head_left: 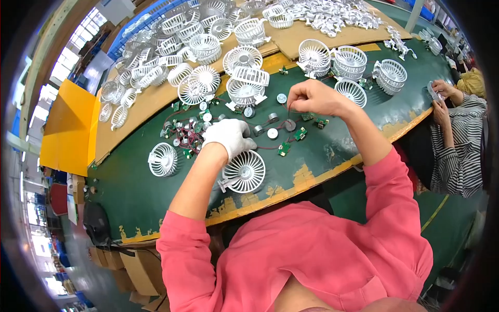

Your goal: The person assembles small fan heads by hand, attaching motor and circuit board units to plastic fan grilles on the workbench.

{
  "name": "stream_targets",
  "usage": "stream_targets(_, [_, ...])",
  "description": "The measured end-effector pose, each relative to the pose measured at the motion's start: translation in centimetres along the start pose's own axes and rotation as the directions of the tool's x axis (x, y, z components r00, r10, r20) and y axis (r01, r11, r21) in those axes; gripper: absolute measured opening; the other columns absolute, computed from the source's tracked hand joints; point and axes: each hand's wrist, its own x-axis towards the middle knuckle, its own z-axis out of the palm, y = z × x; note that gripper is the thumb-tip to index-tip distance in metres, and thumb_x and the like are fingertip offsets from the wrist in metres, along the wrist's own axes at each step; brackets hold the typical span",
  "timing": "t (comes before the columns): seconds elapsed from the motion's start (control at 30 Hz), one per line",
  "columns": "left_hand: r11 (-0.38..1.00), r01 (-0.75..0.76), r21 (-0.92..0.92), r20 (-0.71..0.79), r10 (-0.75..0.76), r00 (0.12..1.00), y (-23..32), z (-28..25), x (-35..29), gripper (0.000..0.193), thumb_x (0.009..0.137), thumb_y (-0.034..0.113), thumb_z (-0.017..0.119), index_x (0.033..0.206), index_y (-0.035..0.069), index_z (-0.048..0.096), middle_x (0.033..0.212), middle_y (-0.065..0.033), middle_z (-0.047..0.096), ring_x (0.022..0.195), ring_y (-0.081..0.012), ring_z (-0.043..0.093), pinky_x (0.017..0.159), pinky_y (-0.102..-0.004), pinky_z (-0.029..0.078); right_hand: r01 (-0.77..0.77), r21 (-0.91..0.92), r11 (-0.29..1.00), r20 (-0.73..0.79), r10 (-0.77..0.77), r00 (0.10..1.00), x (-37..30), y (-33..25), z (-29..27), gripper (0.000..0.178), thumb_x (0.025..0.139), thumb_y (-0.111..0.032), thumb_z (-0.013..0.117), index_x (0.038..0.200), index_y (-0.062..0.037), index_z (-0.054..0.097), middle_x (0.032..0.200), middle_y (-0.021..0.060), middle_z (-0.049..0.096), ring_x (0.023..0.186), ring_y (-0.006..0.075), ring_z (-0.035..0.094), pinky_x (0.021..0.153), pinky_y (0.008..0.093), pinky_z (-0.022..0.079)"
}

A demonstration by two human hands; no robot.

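Observation:
My left hand (228, 137), in a white glove, has its fingers curled above the rim of a white fan cage (244, 171); what it holds, if anything, is hidden. Bare and pinched, my right hand (315, 99) holds a thin dark wire (289, 111) over the table. Just below that wire is a small round motor (289, 125). Around both hands lie more small motors (273, 134) and green circuit boards (284, 149) with dark red leads. A tangled heap of wired motors (188, 133) sits left of the glove.
Another fan cage (163, 159) lies at the left. Stacked cages (348, 62) and a large pile of cages (202, 47) fill the far side, partly on cardboard (291, 39). Small white parts (338, 15) are heaped behind. At the right, a co-worker in a striped sleeve (462, 151) handles something.

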Motion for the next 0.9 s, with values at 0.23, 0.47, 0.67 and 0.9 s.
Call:
stream_targets(0.23, [0.988,-0.066,-0.140,-0.053,0.059,0.997,0.2,0.1,-1.2,0.027,0.073,0.027,0.070,0.086,0.005,0.063,0.084,-0.0144,0.066,0.080,-0.0280,0.064,0.074,-0.0358,0.050,0.140,0.258,0.956,-0.264,-0.070,0.962,0.0,-2.7,-0.4,0.014,0.082,-0.012,0.059,0.083,0.0016,0.063,0.068,-0.0026,0.054,0.064,0.0030,0.046,0.057,0.0213,0.038])
stream_targets(0.47, [0.224,-0.520,-0.824,-0.562,-0.218,0.798,0.7,-1.6,-5.4,0.015,0.084,0.003,0.058,0.098,0.001,0.053,0.084,-0.0058,0.060,0.074,-0.0124,0.057,0.068,-0.0256,0.048,0.115,0.111,0.987,-0.332,-0.073,0.941,1.8,-2.0,-1.1,0.018,0.084,-0.017,0.063,0.080,0.0004,0.063,0.068,-0.0033,0.055,0.064,0.0035,0.047,0.057,0.0231,0.038])
stream_targets(0.67, [0.019,-0.648,-0.761,-0.593,-0.424,0.684,-0.6,-1.1,-8.1,0.009,0.092,0.008,0.050,0.100,0.004,0.048,0.079,-0.0079,0.059,0.068,-0.0156,0.056,0.065,-0.0283,0.047,0.178,-0.270,0.946,-0.364,-0.271,0.891,3.3,-2.2,0.9,0.023,0.086,-0.019,0.063,0.076,0.0008,0.058,0.061,0.0014,0.051,0.060,0.0077,0.043,0.056,0.0262,0.039])
stream_targets(0.9, [0.020,-0.824,-0.566,-0.707,-0.526,0.473,-3.2,-1.0,-11.2,0.015,0.092,0.010,0.053,0.106,0.005,0.047,0.099,-0.0046,0.051,0.082,-0.0144,0.054,0.075,-0.0290,0.046,0.029,-0.249,0.968,-0.291,-0.103,0.951,4.2,-1.4,-0.2,0.023,0.085,-0.020,0.065,0.077,0.0006,0.060,0.061,0.0064,0.058,0.059,0.0122,0.052,0.055,0.0286,0.042])
